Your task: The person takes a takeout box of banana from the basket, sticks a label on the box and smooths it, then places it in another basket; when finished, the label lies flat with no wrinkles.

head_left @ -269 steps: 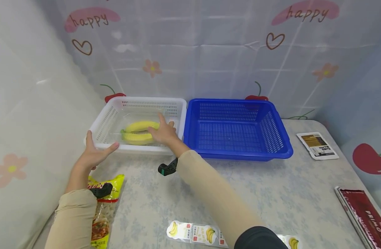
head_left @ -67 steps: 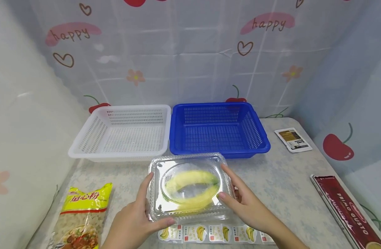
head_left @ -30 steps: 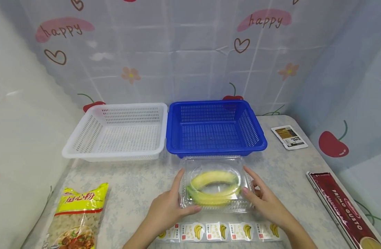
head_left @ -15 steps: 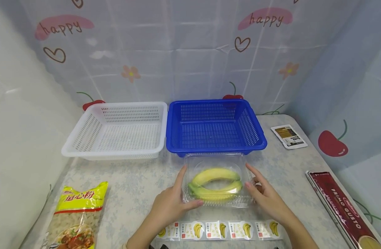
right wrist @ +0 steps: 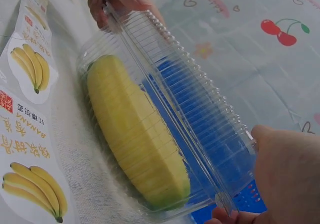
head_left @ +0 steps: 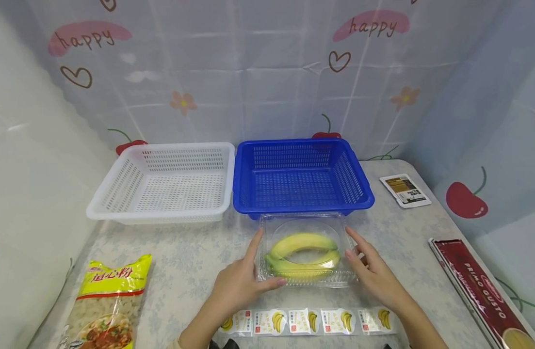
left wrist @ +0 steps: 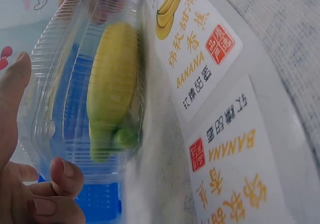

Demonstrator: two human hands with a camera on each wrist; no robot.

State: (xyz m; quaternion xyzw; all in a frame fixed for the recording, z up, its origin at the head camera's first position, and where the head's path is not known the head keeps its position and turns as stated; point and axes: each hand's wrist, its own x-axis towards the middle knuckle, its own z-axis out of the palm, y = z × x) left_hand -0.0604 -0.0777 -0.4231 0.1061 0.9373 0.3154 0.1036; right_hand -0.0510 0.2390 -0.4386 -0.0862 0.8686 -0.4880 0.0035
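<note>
A clear plastic clamshell box [head_left: 308, 224] with a lid on top sits at the table's middle, just in front of the blue basket. Two yellow-green bananas [head_left: 301, 242] lie inside it, curved toward each other. My left hand [head_left: 237, 285] grips the box's left side, thumb at the front corner and index finger along the edge. On the opposite side, my right hand [head_left: 378, 277] holds the rim between thumb and fingers; the right wrist view shows its fingertips [right wrist: 234, 217] under the rim. Close in front of the box runs a strip of banana stickers [head_left: 299, 322].
Behind stand a white basket [head_left: 162, 216] and a blue basket [head_left: 302, 209], side by side. A yellow-topped food bag [head_left: 107, 300] lies at left. At right are a small white-edged packet [head_left: 405, 190] and a dark red package [head_left: 485, 291].
The bananas' box came out of the white basket, moved to the table's middle with its lid on, then shifted right and slightly back. In the last half second it barely moved.
</note>
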